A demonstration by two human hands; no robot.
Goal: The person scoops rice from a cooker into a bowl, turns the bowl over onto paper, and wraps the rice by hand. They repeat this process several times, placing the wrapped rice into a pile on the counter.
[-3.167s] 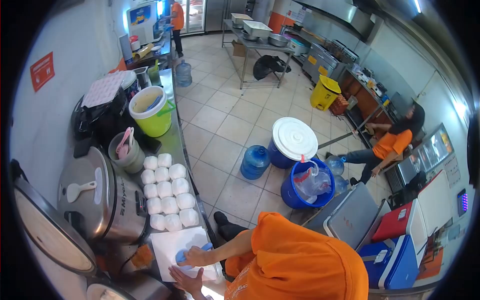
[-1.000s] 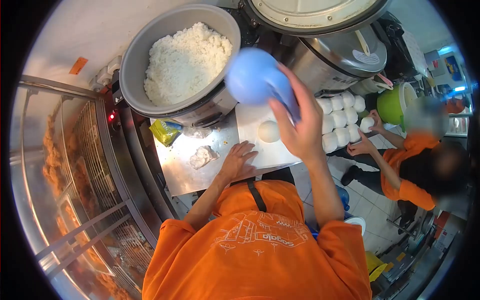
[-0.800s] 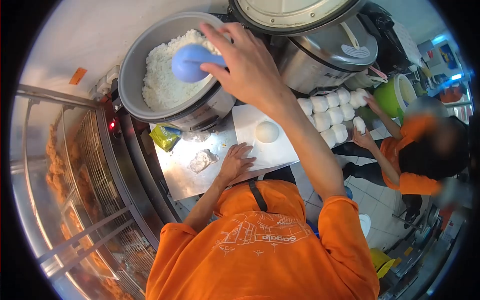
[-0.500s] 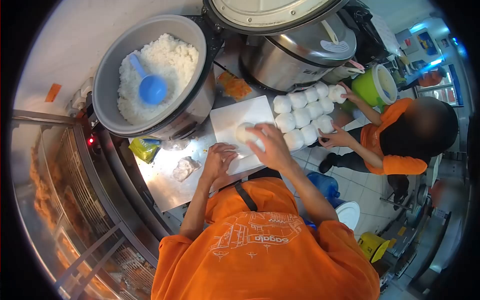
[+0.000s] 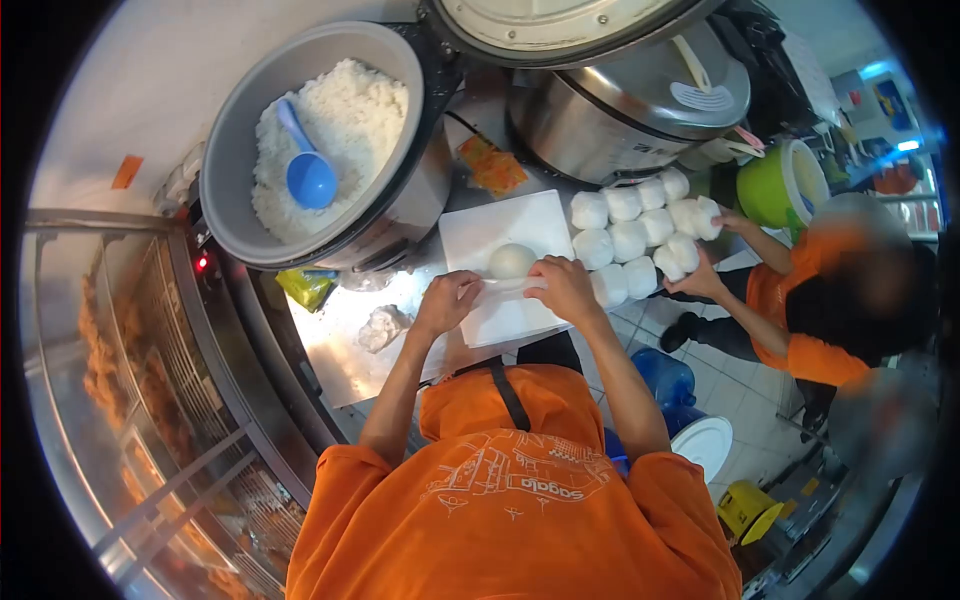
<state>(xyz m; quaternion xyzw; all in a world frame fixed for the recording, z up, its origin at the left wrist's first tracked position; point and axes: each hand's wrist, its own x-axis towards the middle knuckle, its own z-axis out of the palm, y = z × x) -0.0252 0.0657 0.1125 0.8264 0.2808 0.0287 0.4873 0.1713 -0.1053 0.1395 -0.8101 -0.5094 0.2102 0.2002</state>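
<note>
A stack of white paper sheets (image 5: pixel 490 320) lies on the metal table in front of me. On it sits a round rice portion (image 5: pixel 512 261). My left hand (image 5: pixel 449 301) pinches the left part of the top sheet's near edge, and my right hand (image 5: pixel 566 289) pinches its right part. Between my hands that edge is raised in a narrow fold just below the rice. Right of the stack stand rows of white wrapped rice portions (image 5: pixel 628 240). In the open cooker (image 5: pixel 225 215), a blue scoop (image 5: pixel 312 180) rests on loose rice (image 5: pixel 345 110).
A co-worker's hands (image 5: pixel 700 277) touch wrapped portions at the right end of the rows. Behind stands a steel cooker (image 5: pixel 600 125). A crumpled plastic bag (image 5: pixel 383 328) and a green packet (image 5: pixel 305 288) lie at left. A green bucket (image 5: pixel 775 190) is at right.
My right hand has left the rice and moved down to the sheet's near edge. Both hands now pinch that edge, which is lifted. The co-worker's hands have shifted with wrapped portions.
</note>
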